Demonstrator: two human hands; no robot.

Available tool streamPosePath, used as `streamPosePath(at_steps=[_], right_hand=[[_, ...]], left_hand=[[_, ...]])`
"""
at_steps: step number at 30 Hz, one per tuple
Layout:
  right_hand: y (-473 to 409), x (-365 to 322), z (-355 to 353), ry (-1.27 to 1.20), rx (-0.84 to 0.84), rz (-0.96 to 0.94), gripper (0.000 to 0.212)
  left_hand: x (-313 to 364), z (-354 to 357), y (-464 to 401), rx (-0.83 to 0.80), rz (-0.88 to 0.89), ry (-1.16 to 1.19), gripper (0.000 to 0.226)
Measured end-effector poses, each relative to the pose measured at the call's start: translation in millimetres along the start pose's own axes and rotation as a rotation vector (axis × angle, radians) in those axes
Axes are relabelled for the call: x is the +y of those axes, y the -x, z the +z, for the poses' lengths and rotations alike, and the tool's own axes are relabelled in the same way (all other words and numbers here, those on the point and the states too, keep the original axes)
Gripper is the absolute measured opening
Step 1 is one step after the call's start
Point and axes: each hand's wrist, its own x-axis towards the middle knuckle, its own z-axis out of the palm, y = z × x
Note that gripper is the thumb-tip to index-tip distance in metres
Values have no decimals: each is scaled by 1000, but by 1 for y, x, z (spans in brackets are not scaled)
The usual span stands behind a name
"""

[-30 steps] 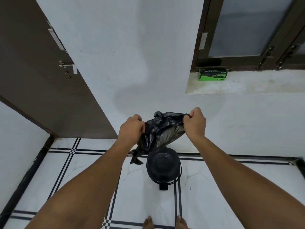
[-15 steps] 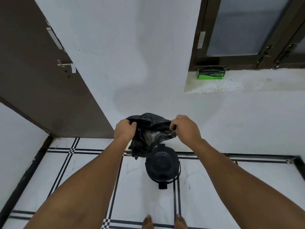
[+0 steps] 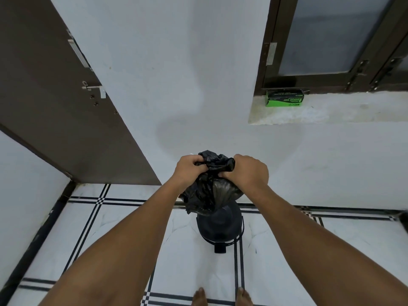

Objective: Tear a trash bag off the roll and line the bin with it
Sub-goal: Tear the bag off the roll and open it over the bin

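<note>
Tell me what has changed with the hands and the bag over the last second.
The left hand and right hand, spread apart a second ago, have come together, bunching the top of the black trash bag between them. Both keep their grip on it. The bag hangs above the bin, which has not moved; the green box stays on the sill.

A single wide-angle head camera looks steeply down from standing height, facing a white plastered wall [image 3: 176,85], with the black-striped white tiled floor [image 3: 110,250] and the wearer's bare toes [image 3: 199,297] at frame bottom.
</note>
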Motion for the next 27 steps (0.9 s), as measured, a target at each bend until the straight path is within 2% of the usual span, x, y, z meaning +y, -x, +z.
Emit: streamPosePath(at_steps=[3, 4, 7, 10, 13, 15, 18, 20, 23, 25, 27], right_hand=[[2, 13, 2, 92, -3, 21, 13], [3, 18, 2, 122, -15, 37, 11], [5, 30, -2, 183, -30, 28, 16], [0, 40, 5, 189, 5, -104, 19], [-3, 42, 17, -195, 24, -162, 26], [-2, 34, 16, -562, 15, -9, 36], [1, 17, 6, -1137, -80, 322, 32], [0, 12, 0, -1358, -199, 431, 27], [-1, 12, -7, -1331, -297, 401, 15], [-3, 18, -3, -1228, -228, 317, 27], [-1, 26, -1, -1044, -140, 198, 52]], left_hand=[[5, -2, 1, 70, -16, 41, 17], [5, -4, 1, 139, 6, -47, 20], [2, -17, 3, 307, 95, -504, 36], [-8, -28, 2, 305, 83, -721, 35], [-18, -28, 0, 237, 52, -703, 29], [-20, -21, 2, 182, 65, -686, 34], [-18, -9, 5, 155, 83, -662, 33], [-14, -5, 8, 141, 81, -696, 34], [-8, -7, 10, 125, 59, -824, 29], [-8, -12, 9, 157, 13, -882, 26], [-10, -18, 8, 209, -29, -889, 26]])
